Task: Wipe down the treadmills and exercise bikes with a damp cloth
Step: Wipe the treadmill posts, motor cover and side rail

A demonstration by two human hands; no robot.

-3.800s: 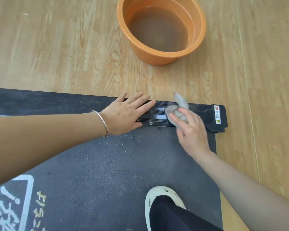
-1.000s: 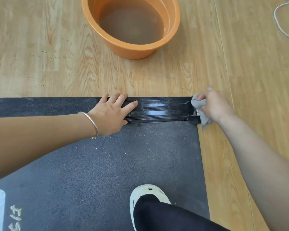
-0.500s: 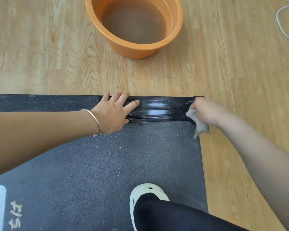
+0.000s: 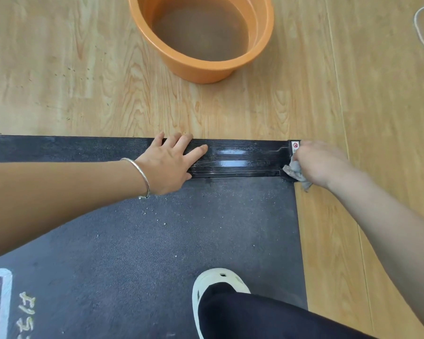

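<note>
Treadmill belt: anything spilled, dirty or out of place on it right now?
Yes. Pale crumbs lie scattered on the dark belt near the left hand, away from the cloth. The water in the orange basin looks murky brown. Nothing appears damaged or askew.

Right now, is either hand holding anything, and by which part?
The right hand grips a wadded grey cloth; only its ends show, so the exact hold is hidden. The left hand holds nothing, resting flat on the treadmill's black side rail.
</note>
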